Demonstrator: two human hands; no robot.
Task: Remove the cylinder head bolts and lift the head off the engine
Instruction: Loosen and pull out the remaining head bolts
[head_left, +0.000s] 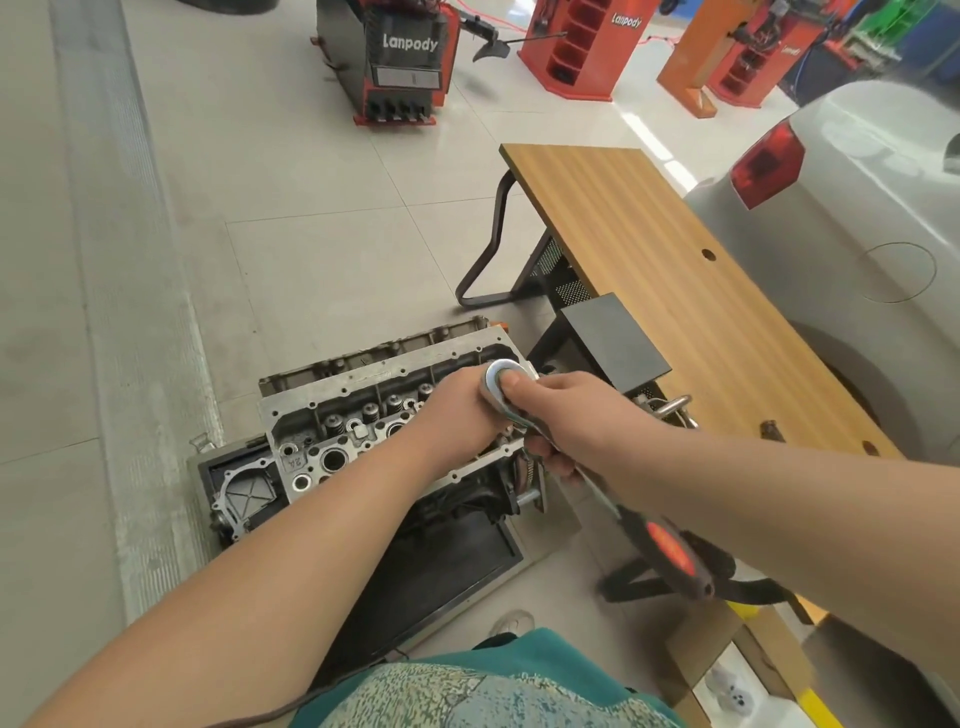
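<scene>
The engine sits on the tiled floor with its grey cylinder head (358, 415) facing up, valve springs and bolt holes showing. A chrome ratchet wrench (501, 387) with a black and orange handle (670, 551) stands over the head's right end. My right hand (576, 415) grips the wrench shaft just below its round head, thumb pressed on top. My left hand (457, 410) reaches under the wrench head, fingers curled around whatever sits beneath it; that part is hidden. No bolt is visible at the wrench.
A wooden-topped bench (675, 291) with black metal legs stands right of the engine. A white car (857, 208) is parked behind it. Red and black workshop machines (405, 57) line the far floor. A black tray (441, 561) lies under the engine.
</scene>
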